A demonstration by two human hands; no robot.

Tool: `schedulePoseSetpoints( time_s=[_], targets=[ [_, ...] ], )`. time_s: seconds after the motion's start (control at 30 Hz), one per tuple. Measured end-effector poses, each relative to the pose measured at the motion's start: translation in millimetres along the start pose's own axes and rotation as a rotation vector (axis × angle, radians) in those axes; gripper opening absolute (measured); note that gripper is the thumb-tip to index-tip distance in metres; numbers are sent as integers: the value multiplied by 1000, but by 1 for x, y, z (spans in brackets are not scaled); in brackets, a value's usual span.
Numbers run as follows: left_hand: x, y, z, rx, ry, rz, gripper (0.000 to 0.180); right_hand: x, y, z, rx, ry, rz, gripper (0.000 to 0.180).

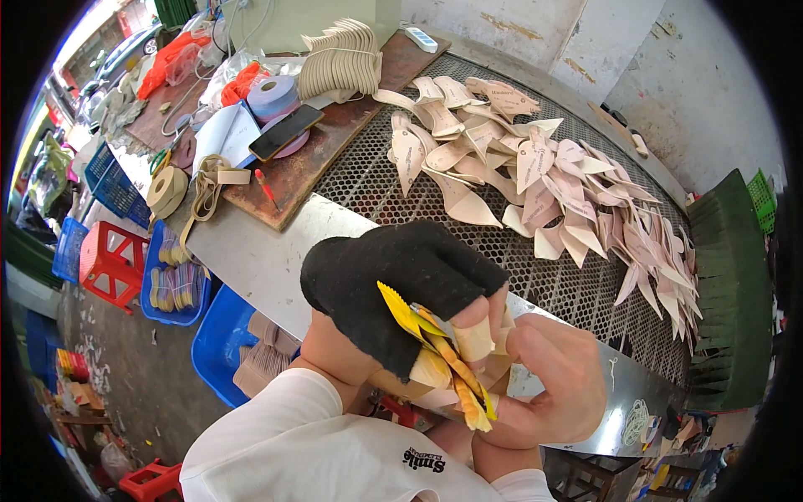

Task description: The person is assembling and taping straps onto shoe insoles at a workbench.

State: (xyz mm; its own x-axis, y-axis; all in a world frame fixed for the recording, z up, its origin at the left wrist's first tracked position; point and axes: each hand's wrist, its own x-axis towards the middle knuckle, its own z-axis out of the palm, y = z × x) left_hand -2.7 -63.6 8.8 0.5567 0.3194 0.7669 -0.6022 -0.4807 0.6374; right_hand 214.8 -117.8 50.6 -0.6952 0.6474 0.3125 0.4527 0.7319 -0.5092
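Note:
My left hand (401, 289), in a black fingerless glove, is closed around a crumpled yellow wrapper (456, 360) with a zigzag edge. Beige tape seems to wrap some of its fingertips. On the right, my bare right hand (556, 385) has its fingers curled in, with the thumb pressed at the wrapper's lower end. Whatever the wrapper contains is hidden by folds and fingers. Both hands are above the near metal edge of the bench, close to my body.
Beyond my hands, many pale leather-like cut pieces (535, 171) lie heaped on a perforated mesh surface (368, 163). A brown board (297, 184) carries a black phone (285, 132), tape rolls and a red-handled tool (267, 189). Blue bins (219, 343) and a red stool (113, 263) stand at left.

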Motion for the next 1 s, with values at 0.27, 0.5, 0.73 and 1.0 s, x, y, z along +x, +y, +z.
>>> schedulePoseSetpoints(
  time_s=[0.27,0.5,0.73,1.0],
  targets=[
    [44,17,-20,112,-363,135,25,0,1,-1,20,7,21,38],
    [-2,4,23,186,417,-158,36,-3,2,5,-12,61,35,36],
    [-8,-16,-15,4,674,-342,48,4,-1,23,27,375,311,33],
    [9,-9,3,247,352,163,32,12,-16,20,-69,490,437,31]
  ],
)
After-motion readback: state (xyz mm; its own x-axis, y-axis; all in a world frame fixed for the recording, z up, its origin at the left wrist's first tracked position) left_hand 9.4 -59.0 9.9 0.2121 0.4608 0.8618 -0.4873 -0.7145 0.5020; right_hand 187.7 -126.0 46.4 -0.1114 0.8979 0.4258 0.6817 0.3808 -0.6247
